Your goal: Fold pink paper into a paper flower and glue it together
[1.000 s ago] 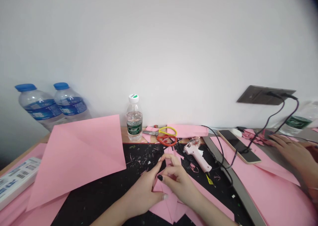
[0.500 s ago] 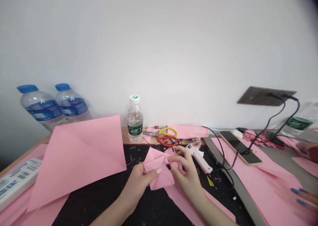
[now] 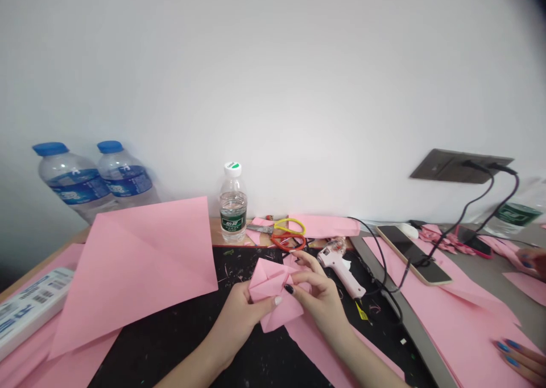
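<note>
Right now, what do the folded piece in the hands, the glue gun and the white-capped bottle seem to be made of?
Folded piece: matte pink paper, perhaps thin card, judging by its crisp creases.
Glue gun: probably hard plastic, pale and smooth, with a moulded-looking body.
White-capped bottle: likely clear, glossy plastic; it is see-through, though looks alone don't exclude glass.

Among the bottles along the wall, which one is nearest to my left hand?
The white-capped bottle with a green label, beside the scissors. The two blue-capped bottles are farther left; the other green-labelled bottle is at the far right.
</note>
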Motion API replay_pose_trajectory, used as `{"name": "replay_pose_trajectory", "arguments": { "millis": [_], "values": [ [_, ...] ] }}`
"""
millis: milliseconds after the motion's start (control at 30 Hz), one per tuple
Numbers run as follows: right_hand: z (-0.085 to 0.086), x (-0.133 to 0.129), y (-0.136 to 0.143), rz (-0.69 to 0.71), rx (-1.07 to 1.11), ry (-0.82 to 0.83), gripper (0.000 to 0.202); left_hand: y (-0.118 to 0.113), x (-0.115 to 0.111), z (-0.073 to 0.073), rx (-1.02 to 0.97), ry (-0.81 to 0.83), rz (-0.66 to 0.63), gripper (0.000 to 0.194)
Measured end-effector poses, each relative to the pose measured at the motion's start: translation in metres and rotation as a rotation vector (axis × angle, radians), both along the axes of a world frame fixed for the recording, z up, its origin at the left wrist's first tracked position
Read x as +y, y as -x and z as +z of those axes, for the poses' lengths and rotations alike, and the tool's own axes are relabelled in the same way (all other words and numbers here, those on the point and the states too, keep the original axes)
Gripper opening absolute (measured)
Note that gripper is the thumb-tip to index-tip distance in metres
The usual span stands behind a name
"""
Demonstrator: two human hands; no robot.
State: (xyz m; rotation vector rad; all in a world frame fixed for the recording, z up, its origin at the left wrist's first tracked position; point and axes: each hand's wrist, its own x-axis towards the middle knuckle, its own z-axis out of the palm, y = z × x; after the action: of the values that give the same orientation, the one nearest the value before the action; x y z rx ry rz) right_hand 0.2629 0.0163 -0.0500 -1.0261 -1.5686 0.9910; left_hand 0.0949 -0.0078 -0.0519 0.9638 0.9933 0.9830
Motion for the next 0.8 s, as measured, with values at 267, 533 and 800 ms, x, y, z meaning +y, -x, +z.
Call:
{"name": "replay_pose_trajectory", "arguments": {
  "millis": [267,533,800],
  "values": [
    [0.006,-0.005,0.002,-0.013,-0.121,0.012,0.005,-0.003,-0.004,-0.002,0.153,-0.127,-0.082,0.015],
    [0.003,-0.004,0.001,0.016,-0.092,0.054,0.028,-0.003,-0.004,-0.004,0.112,-0.071,-0.098,0.013],
    [0.009,-0.006,-0.010,-0.252,-0.184,-0.266,0.012,-0.001,-0.003,0.000,0.006,-0.061,0.000,0.027]
  ]
}}
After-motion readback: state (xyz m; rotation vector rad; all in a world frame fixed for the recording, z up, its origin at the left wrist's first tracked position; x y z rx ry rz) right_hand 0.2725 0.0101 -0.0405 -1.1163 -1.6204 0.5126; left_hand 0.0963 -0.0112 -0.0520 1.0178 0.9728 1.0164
